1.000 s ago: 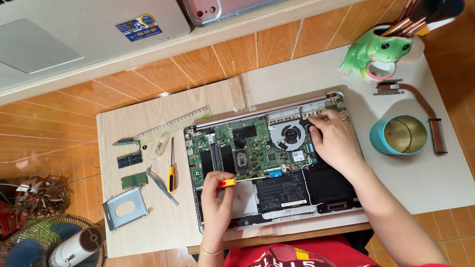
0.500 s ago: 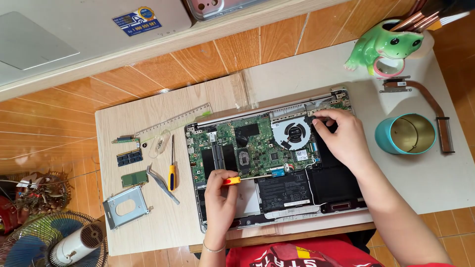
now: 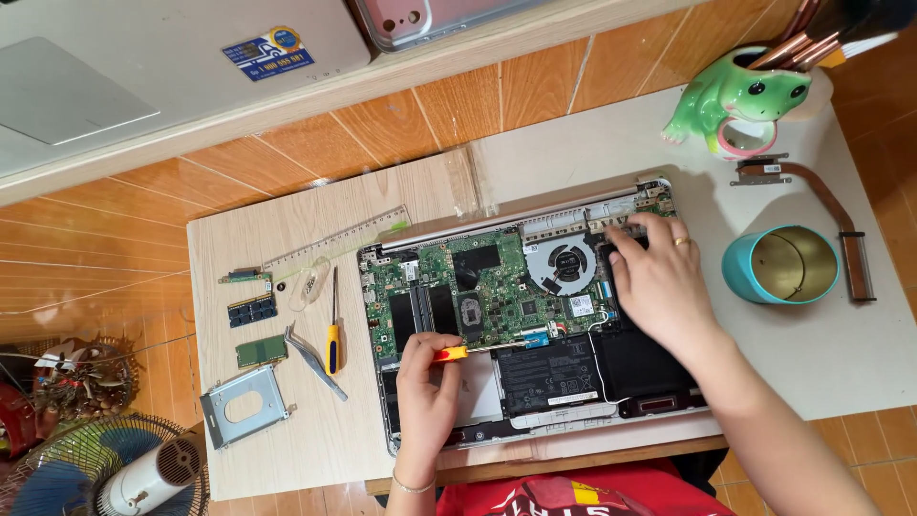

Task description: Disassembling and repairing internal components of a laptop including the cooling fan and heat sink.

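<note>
Laptop (image 3: 535, 315) lies opened on a pale board (image 3: 287, 449) over orange floor tiles (image 3: 95, 258), left hand (image 3: 425, 382) gripping a screwdriver (image 3: 454, 354).

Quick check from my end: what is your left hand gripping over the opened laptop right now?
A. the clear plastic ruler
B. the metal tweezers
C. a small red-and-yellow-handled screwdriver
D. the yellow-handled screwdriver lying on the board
C: the left hand grips a small red-and-yellow-handled screwdriver with its tip over the green motherboard, while the yellow-handled screwdriver, metal tweezers and clear plastic ruler lie untouched on the board.

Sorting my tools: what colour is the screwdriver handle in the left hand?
Red and yellow handle, gripped by the left hand; head view.
</note>
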